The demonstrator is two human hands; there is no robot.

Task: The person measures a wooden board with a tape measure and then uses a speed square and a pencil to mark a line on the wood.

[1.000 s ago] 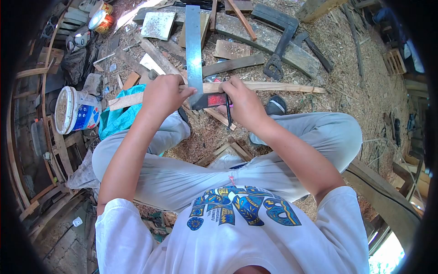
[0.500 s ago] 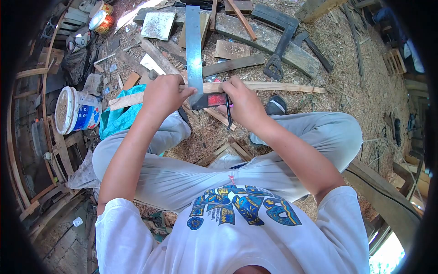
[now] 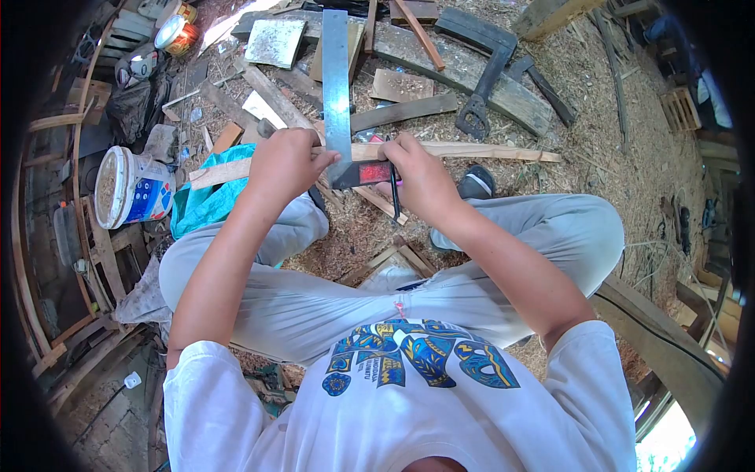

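Note:
A long pale wooden strip (image 3: 487, 151) lies crosswise in front of me, above my lap. My left hand (image 3: 287, 161) is closed around it, with the thumb pressed against a try square. The square's steel blade (image 3: 336, 86) points away from me, across the strip. Its dark stock with a red label (image 3: 373, 172) sits along the near side of the strip. My right hand (image 3: 421, 175) pinches a slim black pen (image 3: 395, 193), tip down, beside the stock's right end. Those fingers also rest at the strip; how firmly they touch it is hidden.
Beyond the strip lie a thick plank (image 3: 456, 67), a hammer (image 3: 543, 90), a dark handsaw-like tool (image 3: 491, 67) and several wood offcuts. At left stand a white bucket (image 3: 114, 189) and a turquoise sack (image 3: 208, 200). Shavings cover the ground around my sandalled feet (image 3: 476, 185).
The pen in my right hand has tilted slightly, its lower end shifting a little to the right. Both hands, the strip and the try square hold nearly the same positions.

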